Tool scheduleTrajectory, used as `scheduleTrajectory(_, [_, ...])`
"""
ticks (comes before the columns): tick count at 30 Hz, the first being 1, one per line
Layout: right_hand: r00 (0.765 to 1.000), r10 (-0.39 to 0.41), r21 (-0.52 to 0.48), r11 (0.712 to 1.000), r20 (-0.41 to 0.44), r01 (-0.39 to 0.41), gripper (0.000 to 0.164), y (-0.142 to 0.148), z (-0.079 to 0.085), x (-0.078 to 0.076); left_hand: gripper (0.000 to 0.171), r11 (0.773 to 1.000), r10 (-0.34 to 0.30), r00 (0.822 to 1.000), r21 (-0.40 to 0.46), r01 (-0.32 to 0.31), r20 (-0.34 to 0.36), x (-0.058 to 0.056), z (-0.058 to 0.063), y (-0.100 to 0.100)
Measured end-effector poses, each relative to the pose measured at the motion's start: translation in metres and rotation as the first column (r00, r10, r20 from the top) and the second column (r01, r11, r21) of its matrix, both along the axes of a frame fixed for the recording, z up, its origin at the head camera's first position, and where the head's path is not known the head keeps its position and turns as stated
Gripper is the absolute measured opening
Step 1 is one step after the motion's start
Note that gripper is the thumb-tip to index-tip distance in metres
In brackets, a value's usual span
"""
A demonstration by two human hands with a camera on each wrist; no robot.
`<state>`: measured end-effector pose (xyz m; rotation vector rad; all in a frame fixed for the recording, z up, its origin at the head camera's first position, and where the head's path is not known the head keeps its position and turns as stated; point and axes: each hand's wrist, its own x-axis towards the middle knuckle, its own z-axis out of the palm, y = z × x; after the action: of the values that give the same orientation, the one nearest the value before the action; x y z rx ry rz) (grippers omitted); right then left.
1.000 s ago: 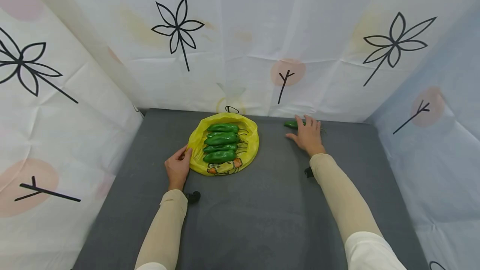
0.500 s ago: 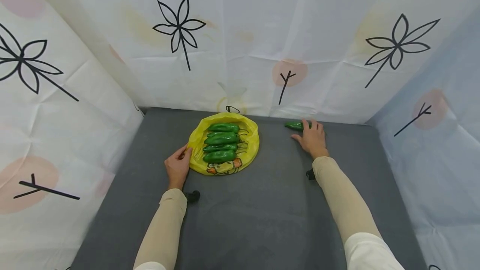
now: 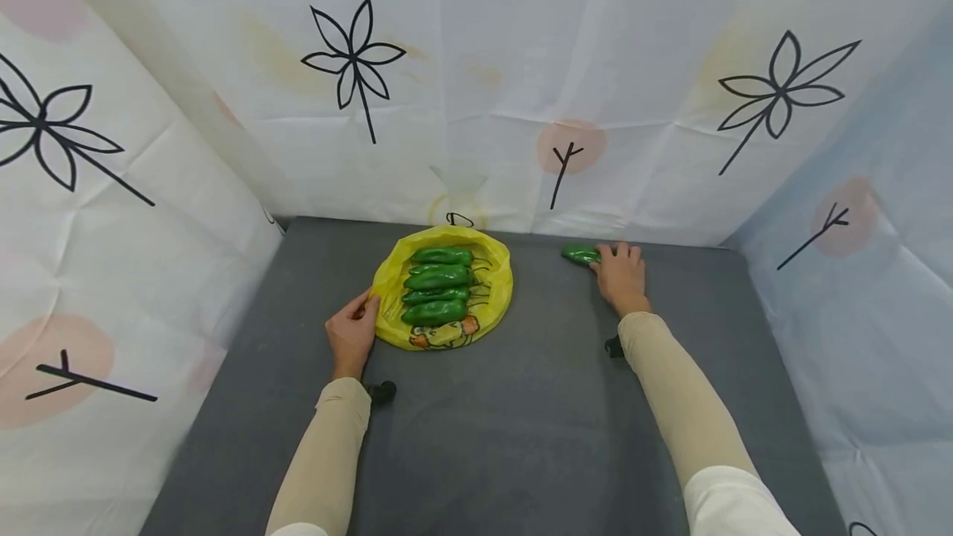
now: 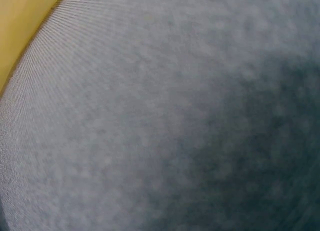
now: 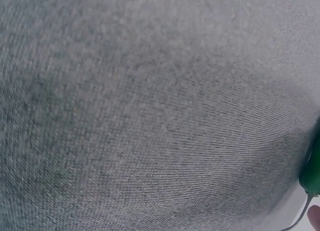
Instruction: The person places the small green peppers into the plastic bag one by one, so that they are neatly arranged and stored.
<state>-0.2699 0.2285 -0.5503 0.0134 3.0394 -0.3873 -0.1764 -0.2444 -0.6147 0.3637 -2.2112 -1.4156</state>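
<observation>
My left hand (image 3: 351, 336) pinches the left rim of a yellow plastic bag (image 3: 496, 304), rolled open into a round shape. Several green chili peppers (image 3: 439, 276) lie in it side by side, stems to the right. A corner of the bag (image 4: 17, 21) shows in the left wrist view. At the table's back right, my right hand (image 3: 622, 278) grips another green chili pepper (image 3: 579, 255), fingers over its right part, which they hide. The stem end of this pepper (image 5: 312, 173) and a fingertip (image 5: 314, 217) appear at the right wrist view's edge.
A dark grey cloth covers the table (image 3: 484, 437). White patterned curtains (image 3: 476, 89) stand along the back and both sides, close behind the bag and the right hand.
My right hand has drawn back slightly and right, then its thumb and fingers have closed on the single pepper. The left hand keeps its hold on the bag's rim.
</observation>
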Motion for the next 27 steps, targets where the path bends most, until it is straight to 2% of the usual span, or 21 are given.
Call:
scheduleTrajectory(8, [0.999,-0.032,-0.077,0.996,0.039,0.035,0.047,-0.009,0.005,0.004,0.027,1.000,-0.004,1.000,0.005,0.004,-0.006,-0.002,-0.001,-0.003])
scheduleTrajectory(16, [0.999,-0.007,-0.047,0.999,0.045,0.009,0.048,-0.014,0.003,0.010,0.026,1.000,0.002,1.000,0.010,-0.002,0.005,-0.003,-0.005,-0.005])
scheduleTrajectory(22, [0.999,0.034,-0.026,0.999,-0.007,-0.034,0.047,-0.024,0.007,0.012,0.026,1.000,-0.001,1.000,0.010,0.001,0.000,-0.003,-0.004,-0.004])
scheduleTrajectory(27, [0.998,0.056,-0.026,0.998,-0.014,-0.057,0.048,-0.030,0.013,0.014,0.027,1.000,-0.007,1.000,0.014,0.007,0.009,-0.001,-0.003,-0.004])
